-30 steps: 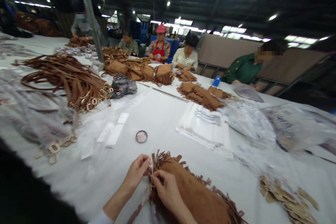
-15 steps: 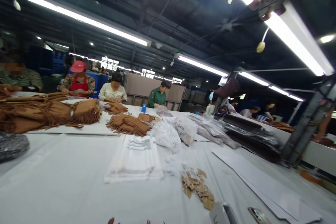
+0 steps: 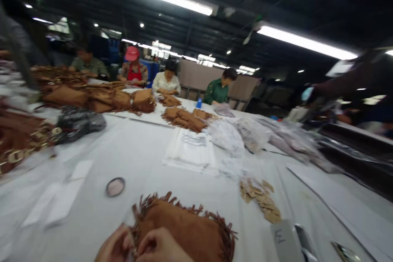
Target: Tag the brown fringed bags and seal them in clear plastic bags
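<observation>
A brown suede-like bag with fringed edges (image 3: 187, 229) lies on the white table at the bottom centre. At its left edge, my left hand (image 3: 114, 245) is closed, with thumb and fingers pinched together on the bag's side. My right hand (image 3: 162, 246) rests over the lower left part of the bag, its fingers curled and gripping the same edge. Motion blur and the fingers hide the exact spot they pinch. Beyond the bag's left corner is a small round dish with a dark rim (image 3: 115, 187).
Tan paper tags (image 3: 259, 196) lie to the right, near a grey-white box (image 3: 287, 239) and a phone-like object (image 3: 345, 251). Folded white cloth bags (image 3: 192, 151) lie ahead. Brown pieces with gold hardware (image 3: 24, 143) and a black plastic bundle (image 3: 80, 123) are left. Several co-workers sit across.
The view has swung left and down. Both my hands and the fringed bag now show; earlier only blurred brown tips appeared at the bottom edge.
</observation>
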{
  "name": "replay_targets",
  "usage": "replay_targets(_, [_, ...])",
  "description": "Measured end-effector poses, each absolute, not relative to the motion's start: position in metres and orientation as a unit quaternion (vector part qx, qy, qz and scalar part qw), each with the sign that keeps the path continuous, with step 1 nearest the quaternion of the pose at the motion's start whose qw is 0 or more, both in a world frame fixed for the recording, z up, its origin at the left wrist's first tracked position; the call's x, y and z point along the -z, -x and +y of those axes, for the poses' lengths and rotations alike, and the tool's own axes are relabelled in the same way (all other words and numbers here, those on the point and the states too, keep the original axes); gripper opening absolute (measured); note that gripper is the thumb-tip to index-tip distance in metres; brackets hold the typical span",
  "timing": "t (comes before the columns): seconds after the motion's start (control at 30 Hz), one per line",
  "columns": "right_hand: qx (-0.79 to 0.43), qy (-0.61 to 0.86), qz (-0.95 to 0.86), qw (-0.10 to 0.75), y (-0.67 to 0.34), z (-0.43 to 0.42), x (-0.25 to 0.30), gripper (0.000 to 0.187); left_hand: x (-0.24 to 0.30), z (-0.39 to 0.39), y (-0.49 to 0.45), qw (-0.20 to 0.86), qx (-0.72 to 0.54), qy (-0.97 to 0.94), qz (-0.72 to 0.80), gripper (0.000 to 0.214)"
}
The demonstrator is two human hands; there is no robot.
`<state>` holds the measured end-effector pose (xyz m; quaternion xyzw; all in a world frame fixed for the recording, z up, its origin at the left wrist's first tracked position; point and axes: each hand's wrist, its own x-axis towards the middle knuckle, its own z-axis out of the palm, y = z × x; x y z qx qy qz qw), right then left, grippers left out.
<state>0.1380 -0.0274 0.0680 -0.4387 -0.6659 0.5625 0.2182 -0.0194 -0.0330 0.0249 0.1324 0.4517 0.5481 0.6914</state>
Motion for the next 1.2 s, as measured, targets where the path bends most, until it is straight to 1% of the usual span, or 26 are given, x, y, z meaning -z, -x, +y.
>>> replay_targets(0.07, [-0.635,0.422,-0.62,0.185,-0.133,-0.028,-0.053,0.028,-0.025,-0.048,0.033,0.683,-0.6,-0.11,0.403,0.029])
replay_targets(0.13, [-0.721,0.41,-0.522,0.201,-0.128,-0.028,-0.043,0.03,-0.025,-0.051,0.037,0.686,-0.613,-0.091,0.38,0.018])
replay_targets(0.23, [-0.814,0.365,-0.358,0.276,-0.125,-0.029,-0.043,0.029,-0.02,-0.045,0.037,0.697,-0.603,-0.076,0.382,0.026])
replay_targets(0.3, [-0.846,0.327,-0.279,0.316,-0.124,-0.03,-0.048,0.025,-0.015,-0.044,0.037,0.697,-0.603,-0.065,0.383,0.033])
replay_targets(0.33, [-0.854,0.313,-0.256,0.328,-0.123,-0.03,-0.051,0.027,-0.012,-0.044,0.037,0.698,-0.604,-0.06,0.381,0.036])
replay_targets(0.4, [-0.85,0.312,-0.246,0.345,-0.12,-0.03,-0.052,0.043,-0.007,-0.045,0.037,0.701,-0.606,-0.055,0.373,0.04])
replay_targets(0.43, [-0.839,0.327,-0.259,0.35,-0.118,-0.029,-0.051,0.047,-0.005,-0.045,0.037,0.701,-0.608,-0.056,0.368,0.041])
replay_targets(0.47, [-0.819,0.353,-0.282,0.354,-0.115,-0.028,-0.048,0.043,-0.004,-0.046,0.037,0.701,-0.61,-0.059,0.364,0.041])
replay_targets(0.53, [-0.752,0.424,-0.355,0.359,-0.11,-0.025,-0.041,0.027,-0.003,-0.046,0.036,0.698,-0.616,-0.072,0.358,0.042])
replay_targets(0.57, [-0.711,0.457,-0.396,0.358,-0.109,-0.024,-0.037,0.028,-0.003,-0.046,0.036,0.698,-0.617,-0.083,0.355,0.043])
replay_targets(0.63, [-0.637,0.5,-0.473,0.347,-0.106,-0.02,-0.031,0.037,-0.005,-0.045,0.036,0.696,-0.618,-0.11,0.348,0.046])
replay_targets(0.7, [-0.587,0.51,-0.539,0.325,-0.104,-0.016,-0.03,0.04,-0.008,-0.044,0.037,0.689,-0.616,-0.149,0.352,0.047])
replay_targets(0.77, [-0.545,0.504,-0.606,0.285,-0.102,-0.014,-0.033,0.041,-0.011,-0.042,0.039,0.663,-0.599,-0.216,0.393,0.046])
replay_targets(0.87, [-0.472,0.485,-0.697,0.237,-0.101,-0.014,-0.039,0.038,-0.017,-0.037,0.046,0.582,-0.531,-0.363,0.498,0.036])
replay_targets(0.97, [-0.412,0.482,-0.732,0.248,-0.108,-0.016,-0.042,0.029,-0.018,-0.032,0.071,0.516,-0.472,-0.448,0.557,0.027])
replay_targets(1.07, [-0.378,0.528,-0.709,0.273,-0.133,-0.019,-0.042,0.037,-0.012,-0.029,0.118,0.413,-0.489,-0.411,0.649,0.032])
replay_targets(1.13, [-0.359,0.577,-0.676,0.286,-0.16,-0.023,-0.042,0.043,-0.007,-0.031,0.153,0.333,-0.5,-0.37,0.709,0.037])
replay_targets(1.2, [-0.333,0.638,-0.628,0.295,-0.193,-0.031,-0.043,0.05,-0.004,-0.037,0.179,0.275,-0.494,-0.352,0.746,0.04])
